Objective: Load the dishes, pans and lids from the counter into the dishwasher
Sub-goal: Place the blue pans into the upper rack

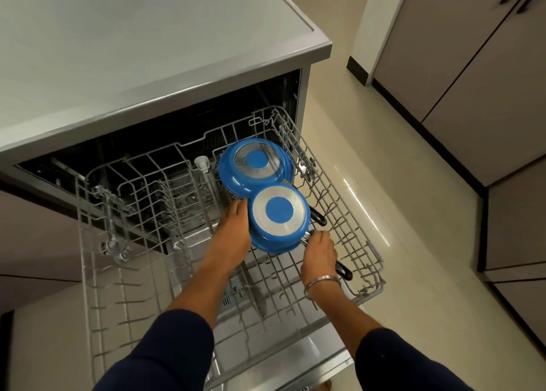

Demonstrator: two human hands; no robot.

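**Two blue pans in the pulled-out rack**

The dishwasher rack (124,243) is pulled out over the open door (266,358), under the edge of the grey desk (147,51). Two blue pans sit upside down toward the right side of the rack, bottoms up, each with a silver ring and a blue centre disc. The far pan (251,166) leans against the rack's back right corner. The near pan (277,216) overlaps its lower rim, and a black handle (317,218) pokes out to the right between them.

The left hand (233,228) lies against the left side of the near pan, fingers fairly straight along the rim. The right hand (319,252) wraps around the near pan's handle (344,271) close to where it meets the pan; the black end sticks out behind the wrist, which wears a thin metal bangle (322,283). Both arms have dark sleeves. Pale floor tiles (399,213) and cupboard fronts (472,80) lie to the right.
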